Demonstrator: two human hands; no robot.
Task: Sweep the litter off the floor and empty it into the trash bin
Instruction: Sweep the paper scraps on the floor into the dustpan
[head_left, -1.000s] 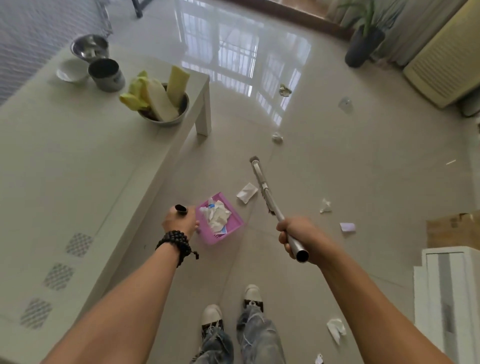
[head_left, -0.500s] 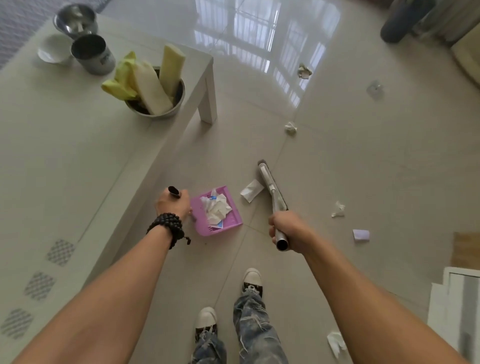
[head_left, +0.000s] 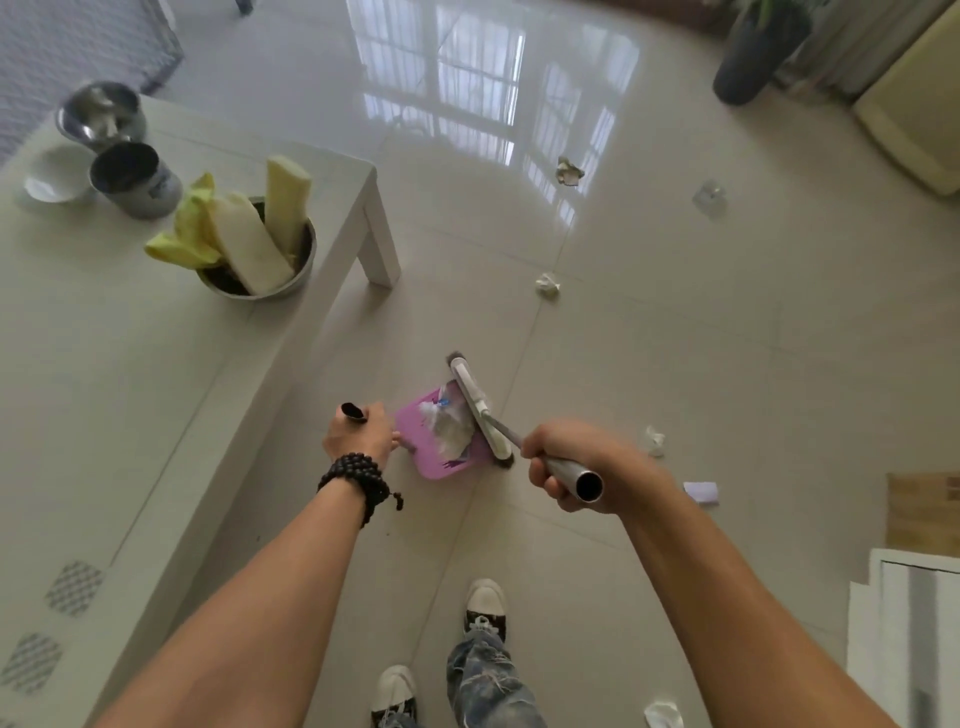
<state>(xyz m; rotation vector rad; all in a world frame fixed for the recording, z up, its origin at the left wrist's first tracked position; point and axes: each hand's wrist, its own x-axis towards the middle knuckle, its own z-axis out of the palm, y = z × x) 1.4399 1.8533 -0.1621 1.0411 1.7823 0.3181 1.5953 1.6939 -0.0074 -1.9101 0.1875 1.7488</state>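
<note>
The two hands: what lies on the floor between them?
In the head view, the pink dustpan with crumpled paper in it lies between the left hand and right hand, the broom head along its right edge.

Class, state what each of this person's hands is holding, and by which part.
Left hand: the pink dustpan, by its black handle. Right hand: the broom, near the metal pole's top end.

A pink dustpan (head_left: 441, 452) sits flat on the glossy floor tiles, holding crumpled white paper. A metal-handled broom (head_left: 475, 402) lies with its head against the pan's open right edge. Scattered litter rests well apart: paper wads (head_left: 548, 285), (head_left: 569, 170), (head_left: 655, 440), a lilac scrap (head_left: 701, 491).
</note>
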